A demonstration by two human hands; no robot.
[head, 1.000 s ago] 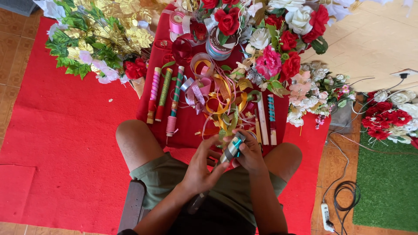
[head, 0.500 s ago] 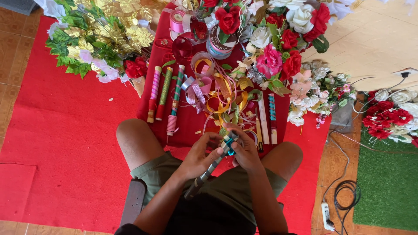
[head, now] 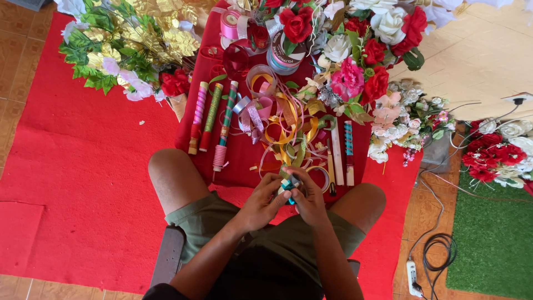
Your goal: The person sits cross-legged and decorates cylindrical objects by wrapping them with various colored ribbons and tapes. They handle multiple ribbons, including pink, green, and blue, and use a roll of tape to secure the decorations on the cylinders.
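I sit with my knees apart at a low table under a dark red cloth (head: 244, 155). My left hand (head: 264, 201) and my right hand (head: 308, 201) meet over my lap, both closed around a small stick wrapped in teal and white ribbon (head: 288, 186). Only its top end shows between my fingers. A gold and olive ribbon (head: 298, 154) trails from the stick up to a loose heap of ribbons (head: 280, 119) on the table.
Three ribbon-wrapped sticks (head: 212, 116) lie left on the table, more sticks (head: 341, 151) right. Ribbon rolls (head: 283, 55) and artificial flowers (head: 361, 66) stand behind. Gold and green leaves (head: 127, 44) sit far left. A power strip with cables (head: 413, 272) lies right, beside green turf (head: 494, 250).
The wrapped stick has turned more upright and is now mostly hidden in my hands. Both hands have closed tighter together over my lap.
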